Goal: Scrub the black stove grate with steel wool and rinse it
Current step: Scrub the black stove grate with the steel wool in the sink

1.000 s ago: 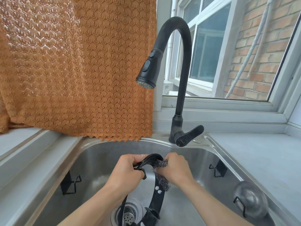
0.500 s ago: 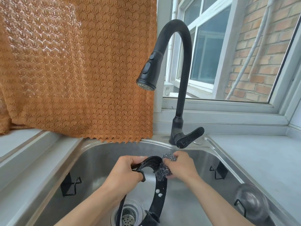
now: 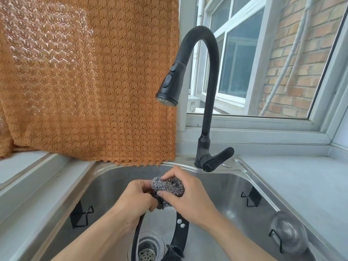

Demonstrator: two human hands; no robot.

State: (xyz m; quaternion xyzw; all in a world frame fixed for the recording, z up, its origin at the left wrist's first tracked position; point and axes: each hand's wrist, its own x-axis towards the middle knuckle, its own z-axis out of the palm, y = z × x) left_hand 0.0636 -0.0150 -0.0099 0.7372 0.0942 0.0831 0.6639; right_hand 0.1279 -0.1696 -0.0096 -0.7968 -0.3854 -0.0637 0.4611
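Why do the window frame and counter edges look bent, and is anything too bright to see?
Head view: the wide-angle lens bows the window frame and sink rim; daylight through the curtain washes out a pale patch; hands, steel wool and faucet stay sharp.

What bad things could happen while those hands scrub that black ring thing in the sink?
1. The right hand presses bare fingers into the steel wool, so they might get scratched.
2. The left hand holds the black stove grate only at its top; if wet, it could slip and bang the sink.
3. Loose wool bits might fall into the drain strainer.
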